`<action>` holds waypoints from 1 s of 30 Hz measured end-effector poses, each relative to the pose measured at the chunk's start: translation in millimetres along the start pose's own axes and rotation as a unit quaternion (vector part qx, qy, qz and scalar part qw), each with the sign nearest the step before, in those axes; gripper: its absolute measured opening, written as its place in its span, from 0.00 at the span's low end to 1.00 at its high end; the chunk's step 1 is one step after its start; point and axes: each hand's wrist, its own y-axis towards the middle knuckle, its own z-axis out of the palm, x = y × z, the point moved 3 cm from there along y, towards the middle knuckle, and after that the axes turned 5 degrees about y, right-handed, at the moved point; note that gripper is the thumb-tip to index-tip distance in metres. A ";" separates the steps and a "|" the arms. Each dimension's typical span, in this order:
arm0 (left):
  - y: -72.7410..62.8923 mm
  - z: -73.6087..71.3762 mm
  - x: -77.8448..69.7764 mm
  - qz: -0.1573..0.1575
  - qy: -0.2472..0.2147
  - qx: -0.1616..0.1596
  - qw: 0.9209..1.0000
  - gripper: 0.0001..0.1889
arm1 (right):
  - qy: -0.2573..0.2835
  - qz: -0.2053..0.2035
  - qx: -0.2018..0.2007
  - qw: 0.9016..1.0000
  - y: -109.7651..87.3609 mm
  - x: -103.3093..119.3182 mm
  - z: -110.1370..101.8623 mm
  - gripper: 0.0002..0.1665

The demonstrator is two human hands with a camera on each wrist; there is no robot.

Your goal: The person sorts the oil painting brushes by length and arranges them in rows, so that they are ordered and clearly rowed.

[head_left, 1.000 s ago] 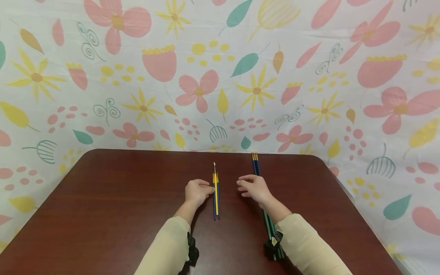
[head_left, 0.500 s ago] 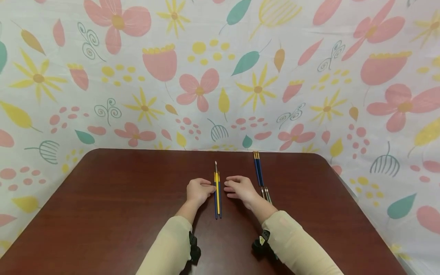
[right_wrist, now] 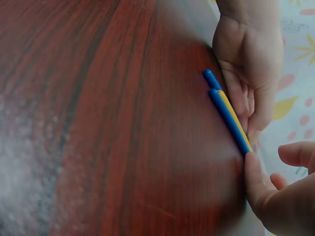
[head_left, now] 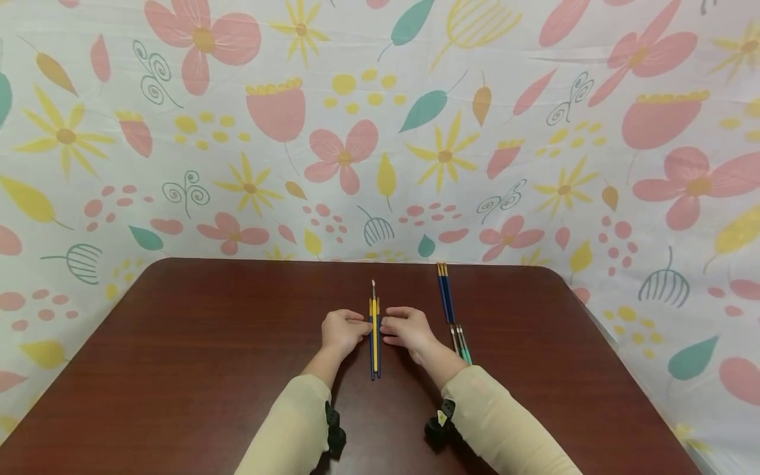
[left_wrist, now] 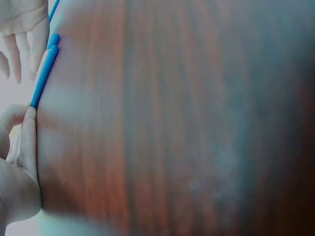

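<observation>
In the head view, two blue paintbrushes (head_left: 379, 365) lie side by side on the table, bristles pointing away. A yellow paintbrush (head_left: 375, 343) with a pale tip lies along them, between or on top; I cannot tell which. My left hand (head_left: 343, 333) touches the bundle's left side with its fingertips, thumb and fingers loosely bent. On the opposite side, my right hand (head_left: 410, 334) touches the bundle with its fingers relaxed. Its thumb meets a blue handle (right_wrist: 231, 118) in the right wrist view, while the index finger stands away. The left wrist view shows blue handle ends (left_wrist: 45, 73) between both hands.
Several blue paintbrushes (head_left: 445, 295) lie at the table's far edge, right of centre. Nearer, several green-handled paintbrushes (head_left: 462, 344) are partly covered by the right sleeve. A floral cloth (head_left: 344, 158) hangs behind the brown table (head_left: 225, 343).
My right hand has moved left, from beside the blue and green paintbrushes to the middle bundle, uncovering part of them. My left hand has stayed at the bundle.
</observation>
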 end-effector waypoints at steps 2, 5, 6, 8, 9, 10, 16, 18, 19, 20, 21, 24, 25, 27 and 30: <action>0.5 -0.3 -0.3 0.000 0.004 -0.002 1.000 0.13 | -0.004 -0.004 -0.006 1.000 1.1 -0.1 0.5 0.24; 1.4 -0.6 -0.4 -0.001 0.007 -0.003 1.000 0.13 | -0.019 -0.012 -0.012 1.000 2.3 0.6 1.5 0.23; 1.5 -0.6 -0.5 -0.001 0.008 -0.003 1.000 0.13 | -0.027 -0.015 -0.014 0.999 2.6 1.0 2.0 0.23; 1.7 -0.5 -0.6 -0.002 0.008 -0.003 1.000 0.13 | -0.049 -0.024 -0.018 0.998 3.5 1.8 3.2 0.22; 2.0 -0.5 -0.7 -0.003 0.007 -0.002 1.000 0.12 | -0.063 -0.029 -0.019 0.997 3.7 2.4 3.9 0.21; 2.0 -0.4 -1.1 0.000 0.007 -0.002 1.000 0.12 | -0.077 -0.034 -0.022 0.996 4.0 3.1 4.6 0.21; 3.2 -0.1 -1.8 0.007 0.005 -0.002 1.000 0.12 | -0.153 -0.055 -0.035 0.986 5.2 6.4 9.3 0.20; 4.0 -0.2 -1.5 0.006 0.007 -0.003 1.000 0.12 | -0.168 -0.060 -0.039 0.983 5.4 7.3 10.7 0.19; 4.2 -0.1 -1.3 0.007 0.009 -0.003 1.000 0.12 | -0.174 -0.062 -0.042 0.982 5.6 7.7 11.3 0.18; 4.3 -0.2 -1.1 0.008 0.010 -0.003 1.000 0.12 | -0.177 -0.062 -0.044 0.981 5.8 8.1 11.9 0.18; 4.4 -0.2 -0.9 0.007 0.010 -0.003 1.000 0.12 | -0.178 -0.061 -0.047 0.981 6.0 8.5 12.5 0.17; 4.2 -0.2 -0.2 0.004 0.011 -0.002 1.000 0.12 | -0.179 -0.055 -0.055 0.981 5.8 8.6 13.4 0.16; 4.0 -0.1 0.0 0.002 0.010 0.000 1.000 0.12 | -0.177 -0.051 -0.057 0.981 5.7 8.3 13.5 0.16; 3.6 0.2 0.6 -0.001 0.008 0.002 1.000 0.12 | -0.169 -0.047 -0.060 0.983 5.0 7.5 13.1 0.17; 1.9 0.7 1.3 -0.002 0.005 0.005 1.000 0.12 | -0.153 -0.041 -0.067 0.985 2.7 6.1 11.5 0.17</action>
